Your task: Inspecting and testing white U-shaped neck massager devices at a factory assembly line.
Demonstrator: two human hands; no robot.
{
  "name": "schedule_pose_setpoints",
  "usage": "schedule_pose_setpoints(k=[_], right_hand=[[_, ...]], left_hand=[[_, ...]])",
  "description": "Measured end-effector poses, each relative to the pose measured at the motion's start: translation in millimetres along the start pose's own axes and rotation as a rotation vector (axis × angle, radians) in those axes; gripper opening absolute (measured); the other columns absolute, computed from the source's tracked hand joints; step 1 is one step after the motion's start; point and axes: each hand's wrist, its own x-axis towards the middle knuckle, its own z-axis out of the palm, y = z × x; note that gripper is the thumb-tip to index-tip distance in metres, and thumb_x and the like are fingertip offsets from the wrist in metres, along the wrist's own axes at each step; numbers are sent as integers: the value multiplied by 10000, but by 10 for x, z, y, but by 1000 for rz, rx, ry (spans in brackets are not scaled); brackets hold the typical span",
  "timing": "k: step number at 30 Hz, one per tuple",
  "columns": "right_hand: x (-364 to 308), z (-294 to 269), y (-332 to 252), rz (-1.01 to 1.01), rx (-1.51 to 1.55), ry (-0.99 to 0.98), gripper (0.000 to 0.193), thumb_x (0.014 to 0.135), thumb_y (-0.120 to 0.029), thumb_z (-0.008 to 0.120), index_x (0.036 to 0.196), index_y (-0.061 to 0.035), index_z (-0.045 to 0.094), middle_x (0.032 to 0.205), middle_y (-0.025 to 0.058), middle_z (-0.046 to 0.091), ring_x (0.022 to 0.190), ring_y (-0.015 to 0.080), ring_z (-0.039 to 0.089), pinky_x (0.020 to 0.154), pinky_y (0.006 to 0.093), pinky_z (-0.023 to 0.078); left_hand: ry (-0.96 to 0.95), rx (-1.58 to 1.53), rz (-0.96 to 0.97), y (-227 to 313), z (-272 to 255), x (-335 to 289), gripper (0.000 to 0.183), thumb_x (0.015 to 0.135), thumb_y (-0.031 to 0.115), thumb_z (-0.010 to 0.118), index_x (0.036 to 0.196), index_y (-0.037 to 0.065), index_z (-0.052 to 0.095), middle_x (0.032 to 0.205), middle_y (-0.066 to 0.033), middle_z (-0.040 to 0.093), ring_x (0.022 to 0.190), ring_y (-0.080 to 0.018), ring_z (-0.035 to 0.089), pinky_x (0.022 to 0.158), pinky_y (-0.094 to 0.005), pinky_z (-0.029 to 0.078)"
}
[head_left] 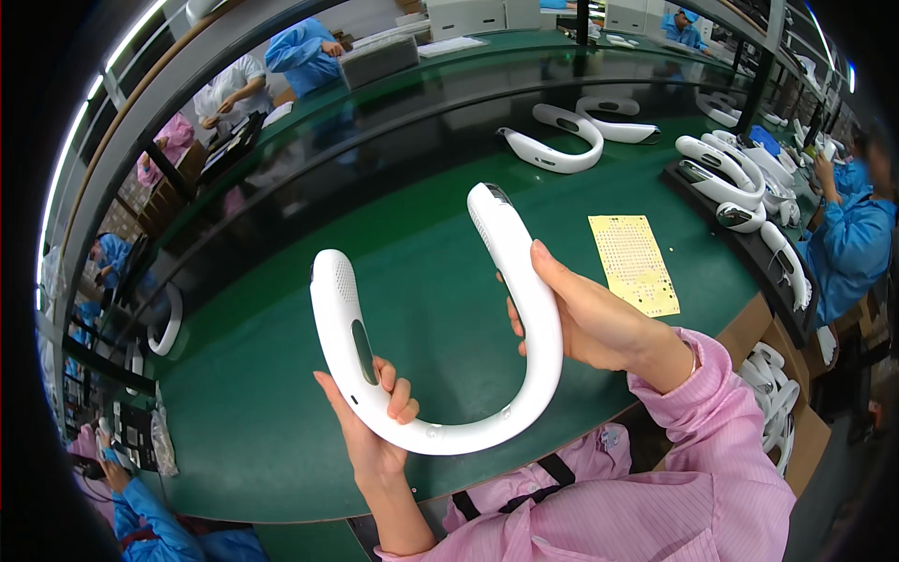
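A white U-shaped neck fan (535,337) is held up above the green workbench, its two ends pointing away from me. Around its left arm, near the bend, my left hand (367,440) is closed, with the fingers curled on the inner side. My right hand (595,318) grips the right arm, thumb on the outer side and fingertips showing inside the U. Perforated vents show near both ends, and a dark oval inset lies on the left arm. A yellow printed sheet (635,265) lies on the bench to the right of the fan.
Two more neck fans (562,155) lie at the back of the green bench (253,412). On the right, a black tray (740,239) holds several others, and a cardboard box (805,440) below contains more. A co-worker in blue (847,248) sits beyond the tray. Another fan (169,323) rests far left.
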Motion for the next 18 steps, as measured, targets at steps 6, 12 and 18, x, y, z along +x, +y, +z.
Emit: schedule_pose_setpoints(k=[6, 12, 18], right_hand=[[312, -12, 79, -74, -96, 132, 317, 811, -144, 632, 1048, -23, 459, 773, 21, 481, 658, 98, 505, 604, 254, 484], [1684, -404, 29, -242, 359, 229, 279, 859, -148, 557, 1054, 13, 440, 833, 79, 506, 753, 166, 538, 722, 329, 481], [2581, -988, -229, -55, -241, 374, 329, 888, -205, 489, 1083, 60, 497, 1158, 214, 535, 1081, 335, 518, 892, 453, 426]], left_hand=[[52, 116, -7, 31, -133, 196, 587, 909, 541, 349, 1051, -23, 423, 858, -87, 470, 617, -152, 454, 532, -253, 446], [171, 461, 141, -52, -31, 295, 417, 960, 321, 368, 1253, 28, 412, 1225, -103, 437, 1105, -229, 428, 978, -388, 341], [220, 565, 85, 28, -117, 219, 310, 890, 216, 490, 1145, 41, 512, 1211, -83, 462, 1064, -199, 456, 905, -359, 379]])
